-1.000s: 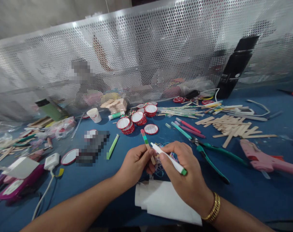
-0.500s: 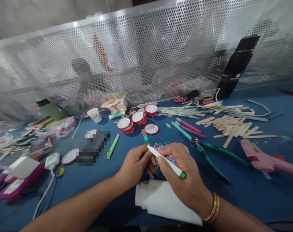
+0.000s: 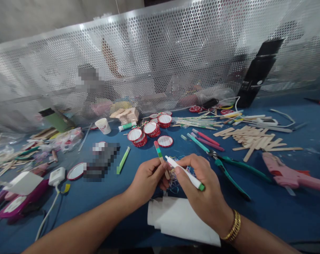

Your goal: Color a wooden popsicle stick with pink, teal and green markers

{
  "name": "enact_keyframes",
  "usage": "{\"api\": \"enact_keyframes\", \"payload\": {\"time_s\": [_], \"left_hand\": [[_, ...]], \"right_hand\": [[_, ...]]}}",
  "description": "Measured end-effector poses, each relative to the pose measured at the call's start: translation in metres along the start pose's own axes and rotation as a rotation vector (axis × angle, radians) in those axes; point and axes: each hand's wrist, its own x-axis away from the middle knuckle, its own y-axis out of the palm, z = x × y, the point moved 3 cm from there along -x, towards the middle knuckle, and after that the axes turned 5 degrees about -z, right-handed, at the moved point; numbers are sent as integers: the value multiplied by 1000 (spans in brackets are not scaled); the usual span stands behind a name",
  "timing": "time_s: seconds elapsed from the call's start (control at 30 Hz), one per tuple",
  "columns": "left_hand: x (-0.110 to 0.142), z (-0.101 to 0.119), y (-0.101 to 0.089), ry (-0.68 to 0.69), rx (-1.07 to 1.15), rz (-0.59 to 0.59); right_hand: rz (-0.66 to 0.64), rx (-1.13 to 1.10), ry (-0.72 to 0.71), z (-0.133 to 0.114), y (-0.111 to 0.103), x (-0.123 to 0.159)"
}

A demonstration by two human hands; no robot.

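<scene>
Between its thumb and fingers, my left hand (image 3: pixel 149 175) pinches a wooden craft stick (image 3: pixel 158 151). Red, teal and green bands colour the stick's upper end; bare wood shows lower down. My right hand (image 3: pixel 199 180) grips a white marker (image 3: pixel 185 173) with a green end. The marker's tip is just right of the stick and looks apart from it. Partly hidden behind my right hand lies a tangle of coloured bands or threads (image 3: pixel 174 185). A folded white cloth or paper (image 3: pixel 181 222) lies below both hands.
Right of my hands are teal pliers (image 3: pixel 232 176), a pink glue gun (image 3: pixel 289 173) and a pile of craft sticks (image 3: pixel 260 141). Ahead stand red-rimmed round tins or lids (image 3: pixel 151 129) and a paper cup (image 3: pixel 103 126). A perforated metal screen (image 3: pixel 160 53) runs behind.
The marker's tip has moved off the stick, a little to the right. The green band on the stick now shows more fully. My left hand has barely moved.
</scene>
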Motion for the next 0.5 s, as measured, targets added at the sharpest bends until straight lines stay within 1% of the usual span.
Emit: {"api": "enact_keyframes", "payload": {"time_s": [0.23, 0.4, 0.5], "left_hand": [[0, -2, -1, 13, 11, -11], [0, -1, -1, 22, -5, -15], [0, 0, 0, 23, 0, -14]], "right_hand": [[-29, -36, -46, -2, 3, 0], [-55, -30, -57, -2, 4, 0], [-45, -16, -38, -1, 3, 0]]}}
